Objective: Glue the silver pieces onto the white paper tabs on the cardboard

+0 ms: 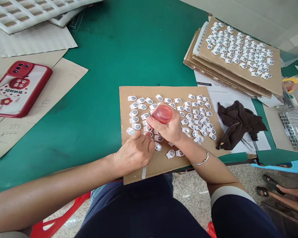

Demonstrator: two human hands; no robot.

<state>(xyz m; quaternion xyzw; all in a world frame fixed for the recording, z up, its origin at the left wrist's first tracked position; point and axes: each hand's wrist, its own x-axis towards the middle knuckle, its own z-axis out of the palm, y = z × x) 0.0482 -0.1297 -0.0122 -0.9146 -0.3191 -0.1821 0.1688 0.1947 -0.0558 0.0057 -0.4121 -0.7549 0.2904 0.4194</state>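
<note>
Right hand (172, 129) grip wraps translucent red squeeze bottle (162, 114) over brown cardboard sheet (129, 167); left hand (134, 152) grip pinches white strip (144, 172) just beside bottle.

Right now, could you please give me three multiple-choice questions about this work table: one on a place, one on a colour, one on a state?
1. Where does the phone lie?
A. at the left, on brown paper
B. on the cardboard stack
C. on the floor

2. What colour is the table?
A. blue
B. green
C. white

3. What is the right hand doing?
A. lying flat and empty
B. gripping a red rounded thing
C. holding the dark cloth

Answers:
1 A: the phone lies far left of the cardboard sheet.
2 B: green shows all around the cardboard.
3 B: the fingers close around the red rounded thing, above the small white parts; the dark cloth lies untouched.
</note>
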